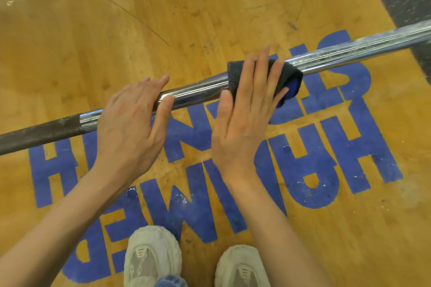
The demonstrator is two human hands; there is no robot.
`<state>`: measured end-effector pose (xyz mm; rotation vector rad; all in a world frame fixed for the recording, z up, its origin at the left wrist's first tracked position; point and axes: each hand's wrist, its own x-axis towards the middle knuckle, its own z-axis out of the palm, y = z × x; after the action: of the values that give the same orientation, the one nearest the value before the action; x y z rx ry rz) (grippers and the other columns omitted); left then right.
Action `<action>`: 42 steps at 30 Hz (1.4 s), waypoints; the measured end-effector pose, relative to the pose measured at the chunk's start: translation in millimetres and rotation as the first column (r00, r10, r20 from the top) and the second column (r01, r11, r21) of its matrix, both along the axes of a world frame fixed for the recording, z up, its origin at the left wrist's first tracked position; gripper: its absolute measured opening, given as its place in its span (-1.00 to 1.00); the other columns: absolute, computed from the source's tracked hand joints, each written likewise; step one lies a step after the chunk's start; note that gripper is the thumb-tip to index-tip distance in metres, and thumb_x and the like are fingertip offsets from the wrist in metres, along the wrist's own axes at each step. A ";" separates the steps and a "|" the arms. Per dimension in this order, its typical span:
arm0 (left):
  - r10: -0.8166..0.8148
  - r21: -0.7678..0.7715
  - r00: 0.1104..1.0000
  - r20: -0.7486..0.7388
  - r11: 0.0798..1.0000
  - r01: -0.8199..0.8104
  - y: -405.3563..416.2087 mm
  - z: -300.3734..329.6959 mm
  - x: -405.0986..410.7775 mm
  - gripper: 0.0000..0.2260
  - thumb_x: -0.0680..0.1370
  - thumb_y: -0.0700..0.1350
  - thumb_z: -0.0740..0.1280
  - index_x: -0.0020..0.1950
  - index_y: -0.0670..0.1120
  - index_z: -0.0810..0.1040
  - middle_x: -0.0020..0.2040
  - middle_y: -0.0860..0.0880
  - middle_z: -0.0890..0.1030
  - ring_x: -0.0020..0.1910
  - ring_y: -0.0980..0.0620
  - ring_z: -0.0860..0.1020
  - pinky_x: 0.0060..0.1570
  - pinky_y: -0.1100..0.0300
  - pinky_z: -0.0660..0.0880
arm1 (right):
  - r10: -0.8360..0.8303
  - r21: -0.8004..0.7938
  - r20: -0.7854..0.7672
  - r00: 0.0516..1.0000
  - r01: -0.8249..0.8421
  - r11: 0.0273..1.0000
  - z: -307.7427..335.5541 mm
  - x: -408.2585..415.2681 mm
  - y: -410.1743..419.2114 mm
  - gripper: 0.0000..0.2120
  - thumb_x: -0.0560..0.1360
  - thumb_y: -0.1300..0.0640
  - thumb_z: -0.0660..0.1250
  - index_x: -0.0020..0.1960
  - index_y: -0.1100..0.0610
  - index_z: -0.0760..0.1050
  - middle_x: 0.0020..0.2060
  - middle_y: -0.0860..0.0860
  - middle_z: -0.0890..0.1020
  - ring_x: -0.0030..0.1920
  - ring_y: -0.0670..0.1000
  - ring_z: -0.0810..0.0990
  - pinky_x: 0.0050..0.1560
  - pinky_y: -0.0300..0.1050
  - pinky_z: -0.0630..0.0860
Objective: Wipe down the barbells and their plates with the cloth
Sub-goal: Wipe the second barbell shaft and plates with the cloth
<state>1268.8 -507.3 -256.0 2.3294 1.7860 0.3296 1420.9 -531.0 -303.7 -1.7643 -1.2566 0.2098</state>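
Wood gym floor (70,30) with blue lettering lies below. My right hand (245,109), fingers straight, presses a soft dark cloth (235,72) over the bar (198,91); my left hand (130,119) rests flat beside it. Slick, stiff, likely heavy steel: wrapping the cloth around should grip better.

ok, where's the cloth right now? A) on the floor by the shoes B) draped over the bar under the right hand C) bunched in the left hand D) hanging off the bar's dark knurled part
B: the dark cloth lies over the chrome barbell with the right hand pressing it flat-fingered; the left hand rests on bare bar.
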 end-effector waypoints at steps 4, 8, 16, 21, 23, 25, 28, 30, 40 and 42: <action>0.003 0.016 1.000 -0.015 1.000 -0.003 -4.3 -1.6 -0.6 -0.53 0.70 0.09 0.01 0.47 -0.13 0.44 0.27 -0.14 0.61 0.45 -0.13 0.42 0.37 -0.06 0.28 | 0.216 -0.062 0.184 0.959 -0.208 0.976 8.3 -16.5 -15.9 -0.54 0.68 0.11 0.05 0.53 0.25 0.30 0.54 0.14 0.32 0.60 0.12 0.11 0.59 0.10 -0.16; 0.001 0.006 1.000 0.006 1.000 -0.002 -11.3 -2.7 -0.3 -0.52 0.70 0.09 0.01 0.49 -0.13 0.41 0.29 -0.14 0.59 0.49 -0.12 0.37 0.42 -0.02 0.21 | 0.170 -0.035 0.375 0.911 -0.169 0.985 5.1 33.2 -3.9 -0.55 0.72 0.05 -0.02 0.45 0.20 0.46 0.42 0.08 0.50 0.50 0.11 0.34 0.59 0.11 -0.11; -0.020 0.052 0.999 0.029 0.998 0.018 -34.5 -3.5 1.7 -0.51 0.70 0.06 0.03 0.53 -0.17 0.35 0.37 -0.17 0.53 0.55 -0.16 0.28 0.48 -0.06 0.16 | 0.270 -0.120 0.426 0.864 -0.241 0.963 17.0 26.1 -24.1 -0.57 0.70 0.05 0.04 0.41 0.21 0.49 0.37 0.08 0.54 0.48 0.13 0.38 0.59 0.13 -0.09; -0.034 0.059 0.999 -0.001 0.998 0.034 -49.1 -3.9 3.1 -0.48 0.69 0.08 0.02 0.58 -0.18 0.27 0.55 -0.12 0.35 0.59 -0.14 0.17 0.55 0.08 0.00 | 0.041 -0.167 0.283 0.958 0.007 0.986 32.5 13.7 -27.2 -0.61 0.68 0.10 0.03 0.27 0.21 0.56 0.23 0.06 0.60 0.45 0.16 0.41 0.60 0.16 -0.08; -0.032 0.057 0.999 -0.016 0.998 0.033 -55.7 -3.7 3.3 -0.46 0.69 0.07 0.02 0.60 -0.19 0.22 0.58 -0.11 0.29 0.61 -0.13 0.13 0.57 0.07 -0.05 | 0.153 -0.174 0.263 0.953 -0.109 0.979 34.1 -8.4 -35.7 -0.61 0.67 0.10 0.03 0.23 0.20 0.58 0.17 0.05 0.63 0.40 0.15 0.46 0.61 0.12 -0.09; -0.036 0.048 0.999 -0.030 0.998 0.038 -62.7 -2.6 2.9 -0.45 0.69 0.07 0.03 0.61 -0.20 0.18 0.61 -0.12 0.23 0.62 -0.12 0.08 0.58 0.04 -0.07 | 0.276 -0.189 0.346 0.897 -0.222 0.957 33.5 9.3 -38.5 -0.59 0.69 0.10 0.00 0.23 0.18 0.59 0.12 0.04 0.64 0.34 0.14 0.51 0.61 0.09 -0.10; -0.059 0.042 0.997 -0.055 0.997 0.062 -76.9 -1.6 4.6 -0.42 0.68 0.08 0.03 0.62 -0.22 0.13 0.63 -0.13 0.15 0.63 -0.11 0.01 0.60 0.02 -0.10 | 0.135 -0.180 0.404 0.905 -0.066 0.981 29.3 48.2 -38.9 -0.59 0.69 0.12 0.00 0.25 0.19 0.58 0.13 0.04 0.65 0.35 0.15 0.50 0.60 0.07 -0.13; -0.066 0.036 0.996 -0.062 0.997 0.069 -86.6 -0.9 6.3 -0.40 0.68 0.09 0.03 0.62 -0.23 0.09 0.64 -0.13 0.09 0.64 -0.09 -0.04 0.60 0.03 -0.14 | 0.069 -0.208 0.353 0.933 0.007 0.978 36.4 30.5 -45.3 -0.62 0.67 0.14 0.03 0.28 0.20 0.57 0.18 0.04 0.63 0.40 0.16 0.46 0.60 0.11 -0.10; -0.141 0.056 0.990 0.004 0.989 0.140 -50.0 9.6 30.3 -0.42 0.71 0.12 -0.08 0.61 -0.22 0.17 0.63 -0.13 0.15 0.63 -0.14 0.04 0.58 0.08 -0.11 | 0.202 -0.272 0.433 0.879 -0.086 0.958 41.3 60.2 -69.3 -0.60 0.71 0.11 0.02 0.34 0.21 0.55 0.32 0.06 0.58 0.46 0.13 0.41 0.61 0.08 -0.16; -0.157 0.033 0.985 -0.072 0.987 0.160 -49.7 5.5 33.9 -0.41 0.71 0.12 -0.13 0.59 -0.25 0.21 0.61 -0.17 0.21 0.62 -0.15 0.09 0.57 0.04 -0.04 | 0.215 -0.253 0.426 0.879 -0.113 0.961 40.0 58.5 -80.7 -0.60 0.72 0.10 0.01 0.31 0.20 0.56 0.28 0.05 0.60 0.46 0.13 0.42 0.61 0.08 -0.14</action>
<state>1302.6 -556.9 -250.5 2.5197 1.6232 0.2642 1479.4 -611.6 -263.7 -1.9661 -1.7809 0.0350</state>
